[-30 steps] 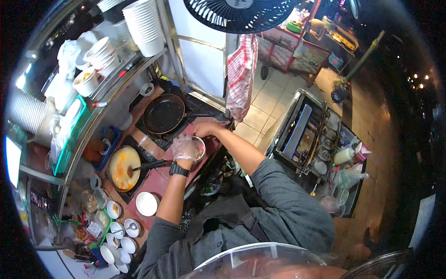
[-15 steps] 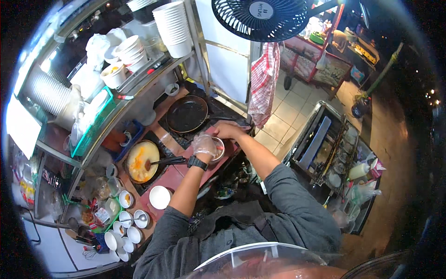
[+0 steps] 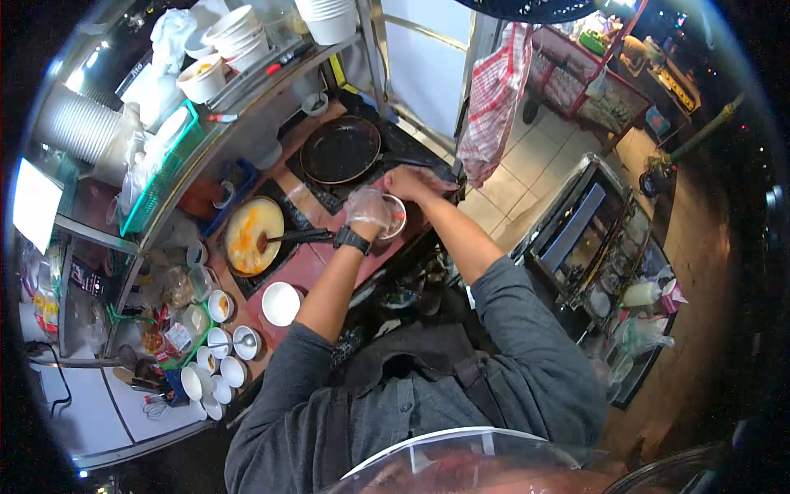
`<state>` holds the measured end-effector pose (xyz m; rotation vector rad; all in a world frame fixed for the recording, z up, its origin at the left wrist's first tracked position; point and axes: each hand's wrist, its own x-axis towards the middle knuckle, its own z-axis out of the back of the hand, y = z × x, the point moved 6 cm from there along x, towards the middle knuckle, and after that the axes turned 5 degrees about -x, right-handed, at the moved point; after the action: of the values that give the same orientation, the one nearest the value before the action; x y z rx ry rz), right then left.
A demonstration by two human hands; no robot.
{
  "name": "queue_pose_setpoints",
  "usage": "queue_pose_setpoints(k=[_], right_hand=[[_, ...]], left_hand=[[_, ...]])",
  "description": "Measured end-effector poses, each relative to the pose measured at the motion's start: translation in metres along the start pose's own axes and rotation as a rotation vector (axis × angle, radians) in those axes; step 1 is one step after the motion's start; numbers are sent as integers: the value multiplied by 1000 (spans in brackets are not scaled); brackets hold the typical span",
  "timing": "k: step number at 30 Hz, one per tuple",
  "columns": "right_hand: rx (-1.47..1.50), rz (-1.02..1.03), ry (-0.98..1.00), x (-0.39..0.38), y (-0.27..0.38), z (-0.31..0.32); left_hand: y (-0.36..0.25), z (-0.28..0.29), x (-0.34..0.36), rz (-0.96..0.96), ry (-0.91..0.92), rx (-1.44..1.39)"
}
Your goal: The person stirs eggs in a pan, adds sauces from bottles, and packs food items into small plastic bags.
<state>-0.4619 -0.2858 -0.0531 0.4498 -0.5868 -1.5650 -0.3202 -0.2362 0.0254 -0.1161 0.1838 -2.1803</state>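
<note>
The left hand [image 3: 367,210], in a clear plastic glove, is at the left side of a round white bowl [image 3: 397,218]. The bowl sits directly to the right of this hand, near the front edge of the reddish tiled counter [image 3: 298,273]. Part of its rim is hidden behind the glove; reddish matter shows inside. The left hand is bent downward at the bowl with its fingers curled; the fingertips are out of sight, so whether they pinch the bowl or its contents cannot be determined.

The right hand [image 3: 403,183] is bare, just beyond the bowl on its far side. Its fingers are folded in. A pinkish item [image 3: 437,178] is just to its right; whether the hand grips it cannot be determined.

A black watch [image 3: 352,240] is on the left wrist. To the left of that wrist, a pan [image 3: 236,267] contains a pale yellow layer streaked with orange, with a black-handled utensil [image 3: 303,235] resting in it, handle toward the wrist. A dark, flat pan [image 3: 340,149] stands beyond the left hand, handle extending past the right hand. A second white bowl [image 3: 282,304] stands beside the left forearm, well apart from the first.
</note>
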Motion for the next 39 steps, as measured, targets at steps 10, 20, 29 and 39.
queue_pose_setpoints(k=[10, 20, 29, 39], right_hand=[[145, 68, 89, 3, 44, 39], [67, 267, -177, -80, 116, 140], [53, 154, 110, -62, 120, 145], [696, 267, 436, -59, 77, 95]], left_hand=[[21, -10, 43, -6, 256, -44], [-8, 84, -67, -241, -305, -246], [1, 108, -73, -376, 2, -123], [5, 27, -82, -97, -282, -1147]])
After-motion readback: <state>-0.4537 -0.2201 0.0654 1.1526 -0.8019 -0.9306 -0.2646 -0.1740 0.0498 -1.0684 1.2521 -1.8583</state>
